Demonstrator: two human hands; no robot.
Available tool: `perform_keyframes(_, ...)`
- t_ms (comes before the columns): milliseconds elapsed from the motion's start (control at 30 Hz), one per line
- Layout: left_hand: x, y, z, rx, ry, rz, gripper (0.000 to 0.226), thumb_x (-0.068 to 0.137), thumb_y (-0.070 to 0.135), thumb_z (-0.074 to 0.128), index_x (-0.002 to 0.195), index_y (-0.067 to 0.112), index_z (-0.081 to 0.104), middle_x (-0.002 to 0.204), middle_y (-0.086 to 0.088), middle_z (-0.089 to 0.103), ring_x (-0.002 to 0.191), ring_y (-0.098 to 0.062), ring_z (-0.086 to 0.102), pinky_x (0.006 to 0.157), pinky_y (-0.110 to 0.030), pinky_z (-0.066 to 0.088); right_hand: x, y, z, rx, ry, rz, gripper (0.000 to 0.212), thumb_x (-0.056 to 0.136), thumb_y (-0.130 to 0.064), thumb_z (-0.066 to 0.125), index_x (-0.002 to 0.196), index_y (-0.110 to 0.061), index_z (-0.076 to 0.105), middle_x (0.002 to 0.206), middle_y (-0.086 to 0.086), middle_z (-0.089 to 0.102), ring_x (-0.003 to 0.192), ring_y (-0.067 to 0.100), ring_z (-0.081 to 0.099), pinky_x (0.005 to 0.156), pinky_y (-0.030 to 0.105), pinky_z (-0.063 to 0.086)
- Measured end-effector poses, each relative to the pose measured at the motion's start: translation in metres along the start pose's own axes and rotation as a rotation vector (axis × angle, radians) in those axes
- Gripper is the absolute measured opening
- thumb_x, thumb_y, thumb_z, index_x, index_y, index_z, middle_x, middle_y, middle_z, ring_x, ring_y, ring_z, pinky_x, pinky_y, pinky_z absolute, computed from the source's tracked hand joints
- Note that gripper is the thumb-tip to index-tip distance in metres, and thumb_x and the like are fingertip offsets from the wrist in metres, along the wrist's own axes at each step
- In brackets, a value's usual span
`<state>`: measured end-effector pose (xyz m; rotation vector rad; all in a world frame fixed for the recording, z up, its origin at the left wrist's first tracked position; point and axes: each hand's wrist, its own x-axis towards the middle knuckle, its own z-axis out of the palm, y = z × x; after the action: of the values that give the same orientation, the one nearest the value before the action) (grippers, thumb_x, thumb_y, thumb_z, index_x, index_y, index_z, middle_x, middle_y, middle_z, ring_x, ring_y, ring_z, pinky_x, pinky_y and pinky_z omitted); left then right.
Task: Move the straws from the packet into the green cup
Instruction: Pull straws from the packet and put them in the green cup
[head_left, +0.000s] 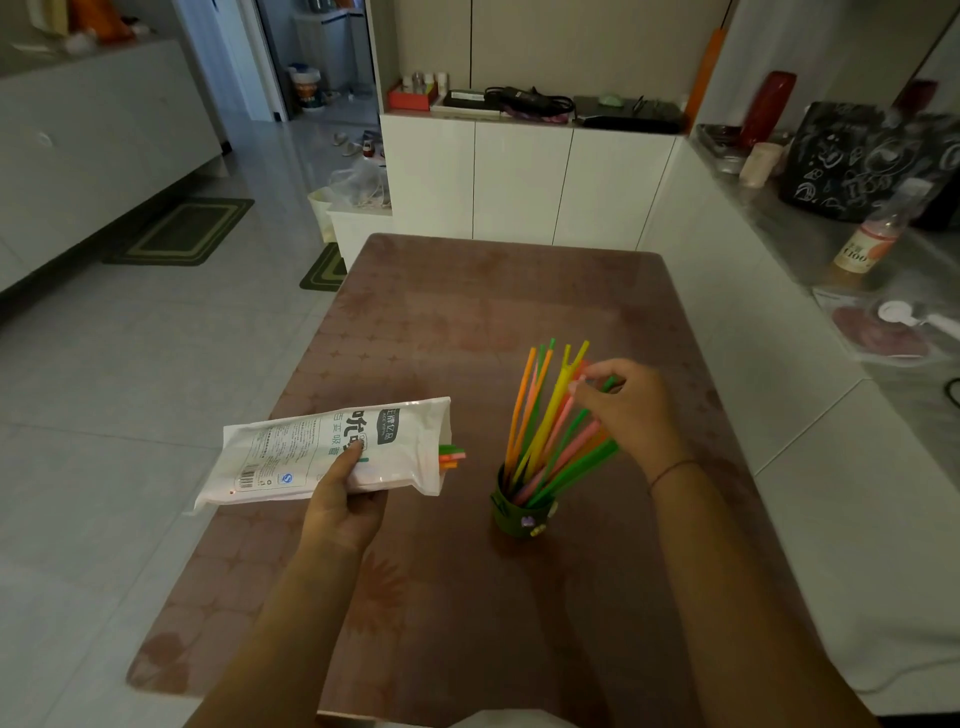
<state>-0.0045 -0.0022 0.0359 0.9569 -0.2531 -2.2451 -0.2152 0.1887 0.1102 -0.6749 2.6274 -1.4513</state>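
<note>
Many straws (545, 421) in green cup (522, 512), right hand (628, 415) pinching them; more poke from packet (322, 452), gripped by left hand (340, 499) at cup's 9 o'clock.

White packet (291, 457), dark and teal lettering. Dark green cup (511, 519) near the table's right edge bristles with orange, yellow, pink and green straws (545, 421). Brownish table (467, 322), flower-patterned.

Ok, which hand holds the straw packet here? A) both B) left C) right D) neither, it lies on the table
B: the left hand grips the packet, while the right hand pinches straws standing in the green cup.
</note>
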Motion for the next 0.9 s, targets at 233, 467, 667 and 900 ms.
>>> perform_keyframes(233,0.003,-0.003,0.006,0.006,-0.002,-0.019,0.041,0.082,0.0,0.065,0.119,0.018,0.057,0.102,-0.004,0.074,0.098,-0.02,0.07,0.068,-0.038,0.061,0.003,0.005,0.003,0.008,-0.002,-0.002,0.004,0.081,-0.005,0.064,0.08,-0.005,0.068,0.06,0.007,0.063,0.05,0.018,0.064,0.056,0.028,0.054)
perform_keyframes(467,0.001,-0.006,0.013,0.004,-0.007,-0.016,0.045,0.083,0.0,0.064,0.124,0.017,0.055,0.114,-0.005,0.07,0.102,-0.02,0.068,0.065,-0.036,0.061,0.004,0.011,0.011,-0.071,-0.038,-0.024,0.01,0.076,-0.008,0.07,0.085,-0.012,0.069,0.077,0.011,0.067,0.071,0.03,0.066,0.071,0.043,0.057)
perform_keyframes(667,0.002,-0.004,0.013,0.007,-0.004,-0.017,0.049,0.082,0.001,0.065,0.126,0.018,0.055,0.114,-0.005,0.07,0.096,-0.019,0.07,0.065,-0.037,0.061,0.009,0.01,0.003,0.03,0.029,-0.029,0.014,0.074,-0.007,0.067,0.078,-0.021,0.066,0.076,0.009,0.068,0.066,0.03,0.067,0.068,0.047,0.057)
perform_keyframes(900,0.001,-0.006,0.014,0.012,-0.009,-0.016,0.042,0.083,0.0,0.064,0.12,0.018,0.057,0.107,-0.004,0.073,0.095,-0.019,0.071,0.067,-0.037,0.061,0.006,0.008,0.003,-0.069,-0.013,-0.1,0.011,0.073,-0.005,0.071,0.076,-0.015,0.068,0.075,0.005,0.068,0.073,0.021,0.065,0.071,0.037,0.054)
